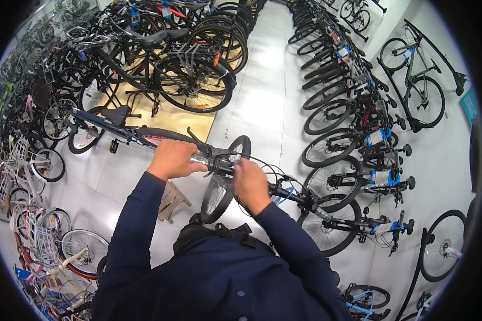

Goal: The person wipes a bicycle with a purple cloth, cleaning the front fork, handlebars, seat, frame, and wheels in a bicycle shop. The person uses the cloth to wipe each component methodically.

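A bicycle handlebar (230,169) runs slantwise in front of me, its ends wrapped in clear plastic. At its left end my left hand (172,159) is closed round the wrapped handlebar grip (199,160), thumb stretched along it. My right hand (253,187) is over the bar near its middle, fingers curled in and partly smeared by motion; whatever they hold is hidden. Cables loop out beyond the bar. Below it shows the front wheel (209,206), partly covered by the bar. The dark blue frame (104,122) with its black saddle (117,114) reaches away to the left.
A small wooden stool (171,201) stands below my left forearm. Bicycles line the right side in a long row, the nearest front wheel (331,230) close to the bar's right end. A black bicycle (195,83) stands on a yellowish board (198,125); more bicycles crowd the left.
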A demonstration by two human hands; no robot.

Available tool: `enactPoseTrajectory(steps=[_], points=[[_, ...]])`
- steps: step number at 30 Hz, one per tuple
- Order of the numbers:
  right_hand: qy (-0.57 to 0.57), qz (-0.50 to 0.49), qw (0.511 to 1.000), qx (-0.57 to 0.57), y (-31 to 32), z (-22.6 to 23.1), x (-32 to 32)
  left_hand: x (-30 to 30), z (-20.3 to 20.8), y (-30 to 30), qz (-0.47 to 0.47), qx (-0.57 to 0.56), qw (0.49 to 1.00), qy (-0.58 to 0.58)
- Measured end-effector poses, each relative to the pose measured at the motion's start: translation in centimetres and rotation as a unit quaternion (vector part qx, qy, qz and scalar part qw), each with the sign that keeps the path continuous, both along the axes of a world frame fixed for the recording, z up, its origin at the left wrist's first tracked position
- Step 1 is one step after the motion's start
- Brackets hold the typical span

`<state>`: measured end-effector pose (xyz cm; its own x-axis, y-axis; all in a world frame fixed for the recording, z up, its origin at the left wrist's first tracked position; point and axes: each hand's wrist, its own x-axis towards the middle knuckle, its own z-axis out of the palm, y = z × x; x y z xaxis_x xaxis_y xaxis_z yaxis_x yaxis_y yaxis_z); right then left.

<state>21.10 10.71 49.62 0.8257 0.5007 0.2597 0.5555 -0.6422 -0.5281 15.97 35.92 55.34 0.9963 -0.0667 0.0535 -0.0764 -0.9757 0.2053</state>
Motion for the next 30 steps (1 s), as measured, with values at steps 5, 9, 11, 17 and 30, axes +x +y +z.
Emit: enactPoseTrajectory(steps=[5, 9, 11, 17, 30], points=[[-0.069, 0.094, 0.981, 0.156, 4.1, -0.6, -1.7, -0.3, 0.1, 0.1, 0.002, 0.011, 1.0, 0.013], [0.059, 0.043, 0.996, 0.047, -0.8, -0.6, -0.1, -1.0, -0.3, 0.1, 0.004, -0.007, 1.0, 0.003], [-0.008, -0.019, 1.0, -0.002, -2.2, -0.4, 0.6, -1.1, -0.4, 0.0, 0.011, -0.012, 1.0, 0.001], [-0.07, 0.042, 0.985, 0.152, 3.6, -0.9, -2.2, -0.9, -0.1, -0.1, -0.002, -0.009, 1.0, -0.007], [-0.065, 0.072, 0.988, 0.121, -3.0, 0.1, -1.9, -2.0, -0.5, 0.1, -0.006, -0.037, 0.999, -0.023]])
